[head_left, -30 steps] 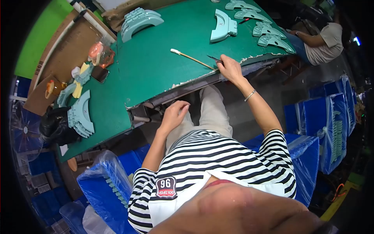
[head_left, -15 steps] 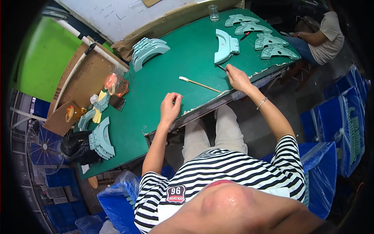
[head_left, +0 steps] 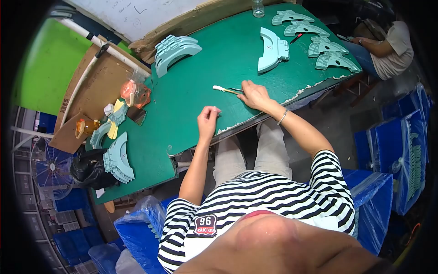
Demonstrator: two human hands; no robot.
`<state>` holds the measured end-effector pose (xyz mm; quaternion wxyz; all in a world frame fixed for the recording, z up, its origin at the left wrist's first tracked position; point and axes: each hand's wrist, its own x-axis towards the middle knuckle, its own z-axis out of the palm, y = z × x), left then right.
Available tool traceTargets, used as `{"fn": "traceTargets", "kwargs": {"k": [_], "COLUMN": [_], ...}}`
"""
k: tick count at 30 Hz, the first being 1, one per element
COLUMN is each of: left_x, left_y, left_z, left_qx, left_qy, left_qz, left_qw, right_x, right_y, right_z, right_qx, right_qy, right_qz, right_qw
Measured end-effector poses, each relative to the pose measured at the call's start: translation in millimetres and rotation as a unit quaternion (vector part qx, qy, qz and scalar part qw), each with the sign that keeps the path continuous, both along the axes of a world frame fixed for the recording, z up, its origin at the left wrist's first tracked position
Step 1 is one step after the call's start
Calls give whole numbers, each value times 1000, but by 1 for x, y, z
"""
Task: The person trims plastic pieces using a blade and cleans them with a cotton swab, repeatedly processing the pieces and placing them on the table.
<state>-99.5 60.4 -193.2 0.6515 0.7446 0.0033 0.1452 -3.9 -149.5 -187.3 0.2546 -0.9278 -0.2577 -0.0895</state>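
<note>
My right hand (head_left: pixel 254 96) is over the table with its fingers closed on a thin dark pen-like tool (head_left: pixel 234 89). Right beside that tool lies a wooden swab stick (head_left: pixel 228 90) with a white tip; its lower end is hidden under the hand, and I cannot tell whether the fingers also grip it. My left hand (head_left: pixel 208 122) rests near the table's front edge, fingers curled together; whether anything is between them is hidden. Beyond the right hand lies a pale-green curved plastic part (head_left: pixel 270 49) with an X mark on it.
Several similar curved parts lie at the far right (head_left: pixel 335 63), the back left (head_left: pixel 175 54) and the near left (head_left: pixel 119 160) of the green table (head_left: pixel 182 100). A glass jar (head_left: pixel 258 8), a red marker (head_left: pixel 296 38) and an orange jug (head_left: pixel 135 93) stand or lie around. Another person (head_left: pixel 388 50) sits at right.
My right hand has moved left and away from the curved part to the swab stick, bringing the dark tool along. The left hand stays curled near the edge.
</note>
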Motion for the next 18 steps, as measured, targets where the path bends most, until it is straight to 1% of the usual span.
{"fn": "traceTargets", "kwargs": {"k": [1,3,4,6,7,8,9,10,11,12,13,15,16,17,18], "left_x": [-1,-7,-4,15,32,49,72,102,134,167,194,225,230,229,229], "left_y": [0,-3,-11,-43,-66,-90,-112,-133,-155,-179,-199,-222,-236,-246,-254], "left_z": [4,28,52,103,125,146,156,153,145,130,110,81,79,82,78], "left_qx": [-7,-17,13,110,129,149,226,314,397,444,486,478,466,479,518], "left_qy": [-6,-17,-44,-121,-176,-174,-195,-146,-96,-29,38,148,232,265,238], "left_qz": [24,67,59,19,-22,-58,-75,-65,-53,-26,1,-7,-2,-18,-14], "left_qw": [1000,997,997,986,976,972,951,936,911,895,873,866,854,837,821], "right_x": [5,-1,-4,-5,-5,-3,1,4,4,3,2,4,4,9,29], "right_y": [0,-4,-5,-3,-1,1,4,5,9,10,9,5,2,5,6], "right_z": [-6,5,10,10,10,1,-15,-22,-17,-9,2,19,-12,-32,-70], "right_qx": [6,22,31,13,3,12,21,29,-35,-65,-96,-162,57,200,81], "right_qy": [-4,2,6,2,-2,-19,-38,-57,-27,24,76,104,-77,-261,-122], "right_qz": [14,23,27,20,19,26,33,39,7,4,1,69,52,53,57], "right_qw": [1000,999,999,1000,1000,999,999,997,999,998,993,979,994,943,988]}}
